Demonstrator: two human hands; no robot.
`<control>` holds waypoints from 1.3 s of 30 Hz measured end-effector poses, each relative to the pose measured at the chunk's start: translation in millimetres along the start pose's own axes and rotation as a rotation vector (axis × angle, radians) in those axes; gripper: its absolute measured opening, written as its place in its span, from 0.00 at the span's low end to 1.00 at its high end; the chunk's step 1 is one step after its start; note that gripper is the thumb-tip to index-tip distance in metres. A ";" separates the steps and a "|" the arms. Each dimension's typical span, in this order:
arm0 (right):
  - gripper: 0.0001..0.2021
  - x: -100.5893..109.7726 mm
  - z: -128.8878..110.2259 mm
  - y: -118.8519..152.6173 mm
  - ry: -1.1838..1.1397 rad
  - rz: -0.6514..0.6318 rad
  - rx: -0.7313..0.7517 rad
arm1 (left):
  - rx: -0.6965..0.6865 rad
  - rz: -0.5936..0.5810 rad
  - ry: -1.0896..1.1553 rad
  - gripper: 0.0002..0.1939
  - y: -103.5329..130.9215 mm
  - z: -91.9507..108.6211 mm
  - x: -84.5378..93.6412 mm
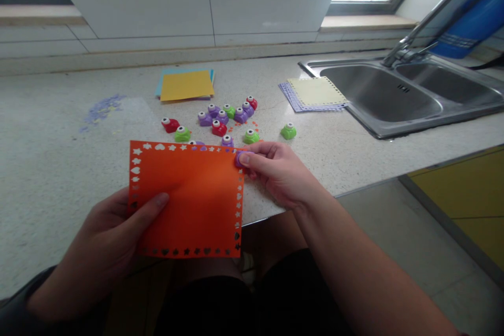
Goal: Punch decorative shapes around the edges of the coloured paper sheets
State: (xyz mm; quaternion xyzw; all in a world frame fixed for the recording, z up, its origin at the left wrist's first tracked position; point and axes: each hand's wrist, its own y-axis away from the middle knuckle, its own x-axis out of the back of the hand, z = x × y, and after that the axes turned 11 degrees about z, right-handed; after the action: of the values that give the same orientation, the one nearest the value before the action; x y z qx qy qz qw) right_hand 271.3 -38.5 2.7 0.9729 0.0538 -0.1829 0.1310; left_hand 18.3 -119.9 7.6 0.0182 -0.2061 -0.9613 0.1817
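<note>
Closest to me, the left hand (104,244) holds the orange card (187,199) by its lower left part, thumb flat on top and the other fingers closed under it. The card hangs partly over the edge of the countertop (354,147) and already has small shapes cut along all four borders. At the top right corner of the card, the right hand (275,170) is closed around a small purple punch (239,158), which sits on the card edge; thumb and fingers pinch it. To do this well, I think the card must stay flat and pushed fully into the slot, and the press should come straight down, so the new shape lines up with its neighbours. Behind, a group of red, green and purple punches (220,118) lies on the counter. Farther away are a yellow paper stack (187,85), a pale punched sheet (316,92), and the steel sink (384,94).
</note>
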 end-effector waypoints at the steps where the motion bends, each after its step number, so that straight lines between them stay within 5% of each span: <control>1: 0.11 0.1 0.4 0.1 0.002 0.002 0.005 | 0.001 0.003 -0.004 0.23 0.1 -0.1 0.4; 12: 0.12 -0.1 1.9 2.5 -0.036 0.058 -0.004 | -0.014 -0.043 -0.057 0.23 0.9 -0.2 1.0; 22: 0.10 0.2 -3.2 3.6 -0.111 -0.025 -0.039 | 0.028 -0.001 0.027 0.24 2.2 3.1 -3.5; 28: 0.09 12.1 -9.8 6.9 -0.118 0.054 0.079 | 0.039 -0.017 0.080 0.23 1.5 0.1 -2.0; 33: 0.11 34.5 -24.5 10.6 0.110 0.175 0.212 | 0.097 -0.017 0.136 0.23 4.1 4.2 -5.2; 39: 0.11 56.1 -33.3 13.7 0.705 0.348 0.404 | 0.119 -0.033 0.145 0.22 6.0 8.3 -7.2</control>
State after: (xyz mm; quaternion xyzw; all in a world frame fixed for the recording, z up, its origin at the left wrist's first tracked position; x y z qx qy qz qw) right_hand 336.8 -39.4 15.1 0.9765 -0.1064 0.1780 -0.0593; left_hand 26.2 -119.2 17.4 0.1020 -0.2486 -0.9464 0.1791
